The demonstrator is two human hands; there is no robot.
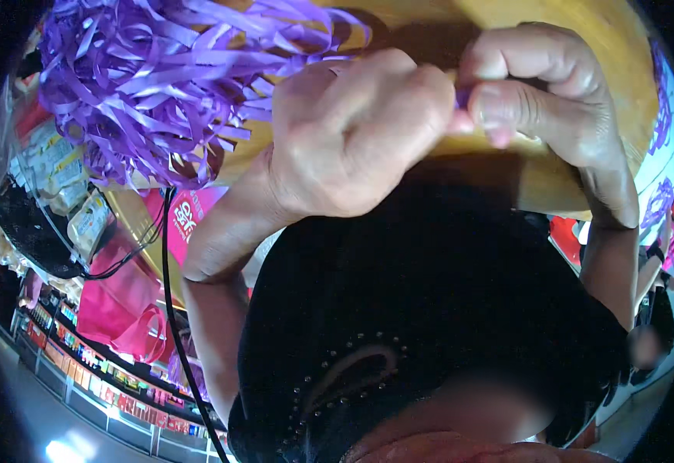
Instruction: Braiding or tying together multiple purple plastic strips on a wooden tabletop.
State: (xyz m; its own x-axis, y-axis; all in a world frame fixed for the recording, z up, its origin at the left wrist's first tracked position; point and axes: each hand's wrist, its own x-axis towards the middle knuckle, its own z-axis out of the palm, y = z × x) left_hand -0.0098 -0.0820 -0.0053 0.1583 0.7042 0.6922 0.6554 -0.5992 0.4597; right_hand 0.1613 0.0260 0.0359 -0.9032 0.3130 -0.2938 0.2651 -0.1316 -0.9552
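Note:
A big bunch of shiny purple ribbon strips [175,69] spreads across the upper left, its strips narrowing toward my left hand [364,135]. That hand is closed around the gathered end, its back turned up and hiding the grip. Close beside it, my right hand [545,96] is bent with thumb and index finger pinched together. A small purple bit [462,99] shows in the narrow gap between the two hands, at the right fingertips. What exactly the right fingers pinch is hidden and slightly blurred.
Both hands are over a yellow wooden tabletop [622,46]. A black cable [168,285] hangs down at the left, near a pink bag [121,309] and packaged goods [55,166]. Stocked shelves [105,378] stand at lower left. Purple-patterned white material [665,147] lies at the right.

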